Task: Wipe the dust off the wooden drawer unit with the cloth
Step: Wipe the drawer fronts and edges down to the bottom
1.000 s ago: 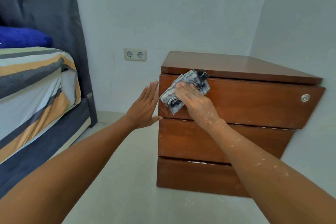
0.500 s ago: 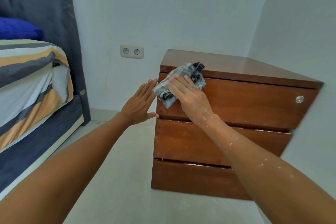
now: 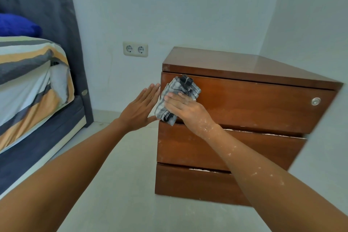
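A person's two bare arms reach forward toward a reddish-brown wooden drawer unit (image 3: 244,111) with three drawer fronts, standing on a pale floor (image 3: 120,184) in the corner of a white-walled room. The right hand (image 3: 185,108) presses a bunched grey-and-white checked cloth (image 3: 177,98) flat against the left end of the top drawer front, fingers curled over the fabric so its grip is closed on the cloth. The left hand (image 3: 140,108) is spread open, fingers straight and together, palm toward the unit's left side edge; whether it touches the wood cannot be told. A small round silver lock (image 3: 315,101) sits at the far right of the top drawer. A bed with striped grey, orange and white bedding (image 3: 32,84) stands to the left, well apart.

The step in hand appears to be wiping the top drawer front. The next move likely calls for sweeping the cloth rightward along that front with steady pressure, then working down to the lower drawers.
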